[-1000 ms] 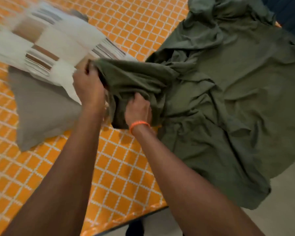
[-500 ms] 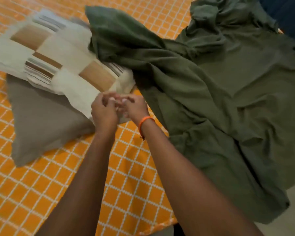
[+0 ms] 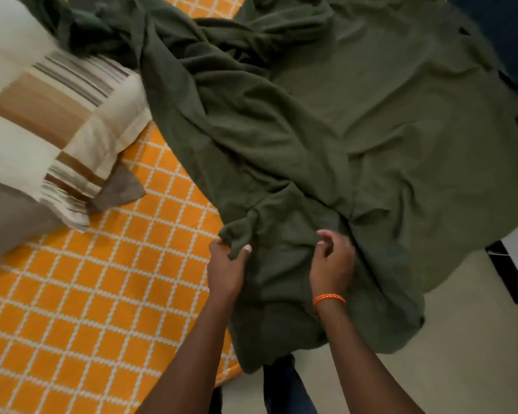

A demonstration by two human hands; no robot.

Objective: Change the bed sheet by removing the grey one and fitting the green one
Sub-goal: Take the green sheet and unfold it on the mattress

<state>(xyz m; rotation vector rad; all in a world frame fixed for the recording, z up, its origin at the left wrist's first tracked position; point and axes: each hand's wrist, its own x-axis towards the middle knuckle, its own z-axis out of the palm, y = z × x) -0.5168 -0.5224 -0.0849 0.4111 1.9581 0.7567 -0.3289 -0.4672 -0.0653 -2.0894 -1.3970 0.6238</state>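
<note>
The green sheet (image 3: 356,138) lies crumpled across the right half of the bed, its near edge hanging over the bed's corner toward the floor. My left hand (image 3: 225,271) pinches a fold at the sheet's near left edge between thumb and fingers. My right hand (image 3: 331,262), with an orange wristband, lies on the sheet a little to the right with curled fingers. Whether it holds any fabric is unclear. A grey cloth or pillow (image 3: 9,216) lies at the left, partly under a striped pillow.
The bed surface (image 3: 81,294) is orange with a white grid. A cream and brown striped pillow (image 3: 51,115) sits at the upper left, with the sheet's far end draped over it. Pale floor (image 3: 467,348) shows at the lower right, and something dark blue (image 3: 509,40) is at the upper right.
Both hands left the pillow area and came down to the sheet's near edge. My left hand took hold of a fold. The view shifted right and nearer.
</note>
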